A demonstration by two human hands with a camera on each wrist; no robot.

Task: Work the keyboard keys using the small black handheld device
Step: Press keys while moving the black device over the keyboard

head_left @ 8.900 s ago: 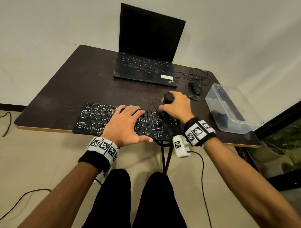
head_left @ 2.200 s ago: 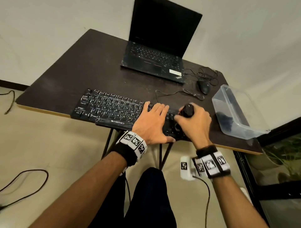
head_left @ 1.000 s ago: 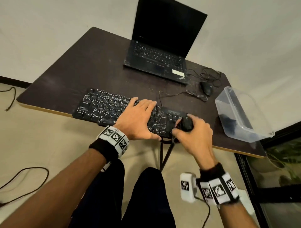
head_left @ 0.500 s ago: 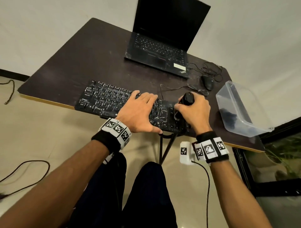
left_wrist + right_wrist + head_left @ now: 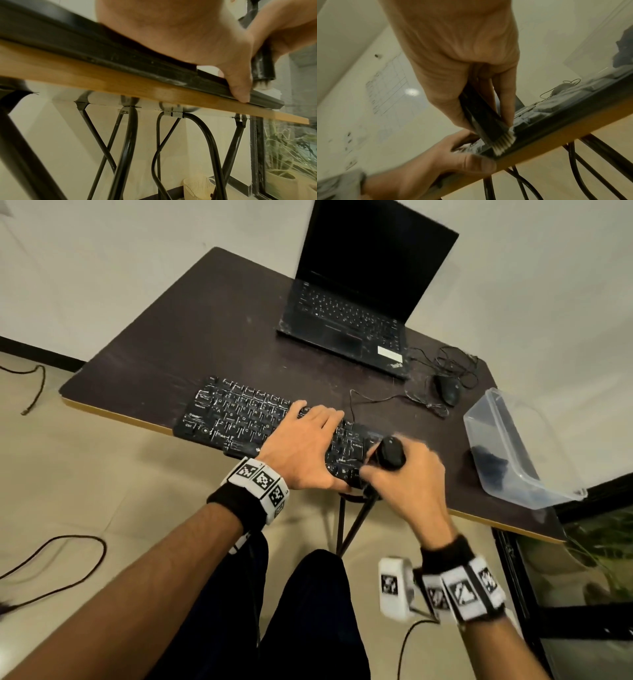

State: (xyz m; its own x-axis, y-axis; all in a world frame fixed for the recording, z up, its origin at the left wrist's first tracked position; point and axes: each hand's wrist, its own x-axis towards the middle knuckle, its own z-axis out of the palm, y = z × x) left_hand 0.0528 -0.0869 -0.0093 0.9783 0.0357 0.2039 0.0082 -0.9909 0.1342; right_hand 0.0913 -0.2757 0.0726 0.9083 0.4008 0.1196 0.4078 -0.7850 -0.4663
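Observation:
A black keyboard [image 5: 239,419] with dusty white-marked keys lies along the near edge of the dark table [image 5: 191,330]. My left hand [image 5: 305,446] lies flat on its right half, fingers straight, thumb [image 5: 238,86] at the keyboard's front edge. My right hand [image 5: 407,484] grips the small black handheld device [image 5: 388,453], a stubby brush. Its pale bristles [image 5: 503,143] touch the keyboard's near right edge [image 5: 539,121]. The device's black barrel [image 5: 264,63] shows beside my left thumb in the left wrist view.
An open black laptop [image 5: 356,302] stands at the back of the table. A black mouse [image 5: 447,390] with tangled cable lies to its right. A clear plastic tub [image 5: 513,446] sits at the right edge. Black table legs [image 5: 126,148] and cables on the floor lie below.
My right hand has pulled the brush back toward me, from the keyboard's far right keys to its near edge. The left hand stays pressed on the keyboard.

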